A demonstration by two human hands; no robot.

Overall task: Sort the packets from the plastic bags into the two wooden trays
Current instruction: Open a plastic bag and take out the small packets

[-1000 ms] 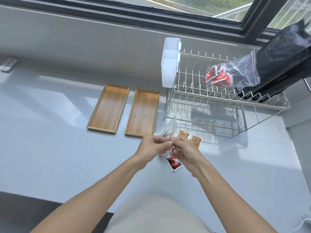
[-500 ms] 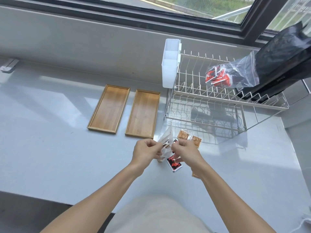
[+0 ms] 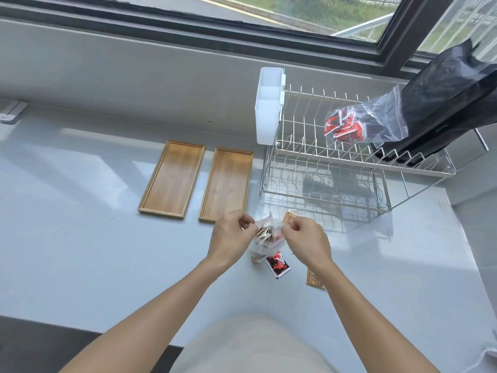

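My left hand (image 3: 232,238) and my right hand (image 3: 306,240) each pinch one side of the mouth of a clear plastic bag (image 3: 265,242), pulled apart above the counter. Brown and red packets show inside it. On the counter below lies a red packet (image 3: 277,263); a brown packet (image 3: 314,281) lies by my right wrist and another brown packet (image 3: 291,217) just beyond my right hand. Two wooden trays, the left tray (image 3: 172,179) and the right tray (image 3: 227,184), lie side by side with nothing in them. A second clear bag (image 3: 363,122) with red packets rests on the dish rack.
A two-tier wire dish rack (image 3: 336,168) stands at the right with a white plastic caddy (image 3: 269,106) hung on its left end and a black bag (image 3: 446,100) on its top tier. A grey wall and a window run behind the counter.
My hands have moved apart, pulling the bag's mouth wider open, and the bag has sunk lower between them. More of the packets inside show now.
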